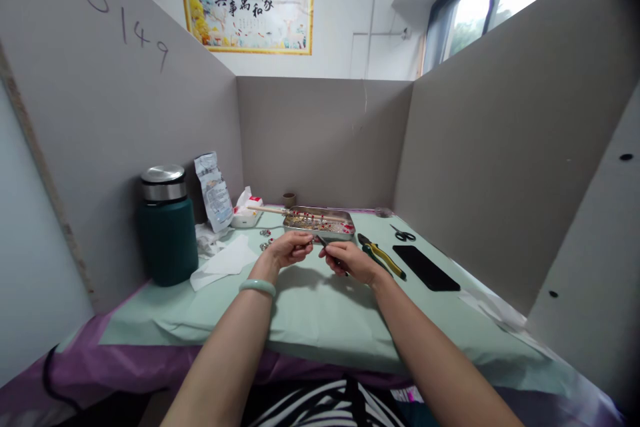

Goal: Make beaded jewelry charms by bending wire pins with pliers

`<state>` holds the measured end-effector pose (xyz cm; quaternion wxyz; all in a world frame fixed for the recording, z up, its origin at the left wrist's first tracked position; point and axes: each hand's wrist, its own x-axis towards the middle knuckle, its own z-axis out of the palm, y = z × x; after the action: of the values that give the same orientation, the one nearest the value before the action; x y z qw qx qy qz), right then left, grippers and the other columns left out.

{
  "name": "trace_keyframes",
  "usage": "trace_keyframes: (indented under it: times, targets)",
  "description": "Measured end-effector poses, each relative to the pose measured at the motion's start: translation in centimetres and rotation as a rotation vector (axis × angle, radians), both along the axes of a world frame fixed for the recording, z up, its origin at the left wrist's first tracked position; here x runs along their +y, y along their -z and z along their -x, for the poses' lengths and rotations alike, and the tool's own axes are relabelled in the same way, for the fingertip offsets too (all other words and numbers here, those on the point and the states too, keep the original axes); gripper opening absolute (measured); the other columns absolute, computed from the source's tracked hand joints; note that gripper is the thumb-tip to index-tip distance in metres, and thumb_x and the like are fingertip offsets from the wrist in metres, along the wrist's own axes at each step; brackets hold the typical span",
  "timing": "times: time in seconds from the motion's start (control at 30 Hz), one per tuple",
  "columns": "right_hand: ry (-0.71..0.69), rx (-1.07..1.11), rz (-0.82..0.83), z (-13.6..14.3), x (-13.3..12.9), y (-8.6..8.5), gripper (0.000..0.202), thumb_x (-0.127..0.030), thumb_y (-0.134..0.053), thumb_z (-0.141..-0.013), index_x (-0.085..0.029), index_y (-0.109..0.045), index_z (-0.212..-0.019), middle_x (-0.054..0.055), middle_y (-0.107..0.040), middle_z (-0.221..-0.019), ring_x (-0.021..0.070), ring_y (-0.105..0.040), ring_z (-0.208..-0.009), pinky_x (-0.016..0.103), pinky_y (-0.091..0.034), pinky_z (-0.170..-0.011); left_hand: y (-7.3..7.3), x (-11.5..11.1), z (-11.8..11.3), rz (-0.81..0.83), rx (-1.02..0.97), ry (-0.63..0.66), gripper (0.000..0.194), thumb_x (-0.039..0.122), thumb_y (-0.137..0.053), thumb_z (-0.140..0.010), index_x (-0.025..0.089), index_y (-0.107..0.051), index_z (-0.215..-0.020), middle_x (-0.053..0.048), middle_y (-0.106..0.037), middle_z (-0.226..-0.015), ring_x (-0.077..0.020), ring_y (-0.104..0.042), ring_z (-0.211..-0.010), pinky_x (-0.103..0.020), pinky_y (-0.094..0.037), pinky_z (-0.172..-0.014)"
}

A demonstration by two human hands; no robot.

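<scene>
Over the middle of the green table cover (320, 310), my left hand (291, 249) is closed in a pinch on something too small to make out. My right hand (350, 260) is closed round a dark slim tool (321, 240), whose tip points toward my left fingertips. The two hands are close together but apart. Just behind them lies a metal tray (353, 230) with red and gold beads and a wooden stick across it. Small shiny pieces (265, 233) sit left of the tray.
Yellow-green pliers (387, 258), black scissors (403, 234) and a black phone (425, 268) lie on the right. At left stand a green flask (169, 233), a foil pouch (215, 193) and a tissue pack (247, 212), near white paper (227, 263). Grey partitions (325, 140) enclose the table.
</scene>
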<state>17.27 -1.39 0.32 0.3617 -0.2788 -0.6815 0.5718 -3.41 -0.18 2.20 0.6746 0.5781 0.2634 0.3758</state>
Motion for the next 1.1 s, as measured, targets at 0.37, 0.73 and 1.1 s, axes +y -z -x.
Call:
trace_keyframes:
  times: [0.37, 0.73, 1.1]
  targets:
    - [-0.016, 0.204, 0.23, 0.0, 0.6, 0.3, 0.026, -0.036, -0.052, -0.087, -0.013, -0.063, -0.092, 0.007, -0.065, -0.076, 0.0158, -0.061, -0.063, 0.036, -0.055, -0.063, 0.8, 0.9, -1.0, 0.026, -0.14, -0.387, 0.022, 0.017, -0.074, -0.069, 0.012, -0.063, -0.088, -0.002, -0.062, -0.073, -0.0058, -0.054, -0.054, -0.018, -0.042, -0.048]
    - [0.039, 0.1, 0.153, 1.3, 0.0, 0.7, 0.025, -0.034, -0.052, -0.087, -0.012, -0.063, -0.086, 0.01, -0.067, -0.081, 0.016, -0.064, -0.066, 0.03, -0.054, -0.062, 1.5, 1.3, -1.3, 0.051, -0.171, -0.393, 0.016, 0.008, -0.072, -0.069, 0.011, -0.062, -0.081, -0.008, -0.066, -0.078, -0.0157, -0.065, -0.072, -0.028, -0.053, -0.07]
    - [-0.096, 0.262, 0.378, 0.8, 0.1, 0.2, 0.03, -0.031, -0.04, -0.093, -0.01, -0.061, -0.093, 0.01, -0.068, -0.077, 0.0182, -0.066, -0.064, 0.034, -0.054, -0.061, 0.8, 0.4, -1.9, -0.019, -0.16, -0.373, 0.018, 0.011, -0.077, -0.064, 0.01, -0.064, -0.077, -0.006, -0.065, -0.078, -0.0139, -0.063, -0.074, -0.031, -0.05, -0.078]
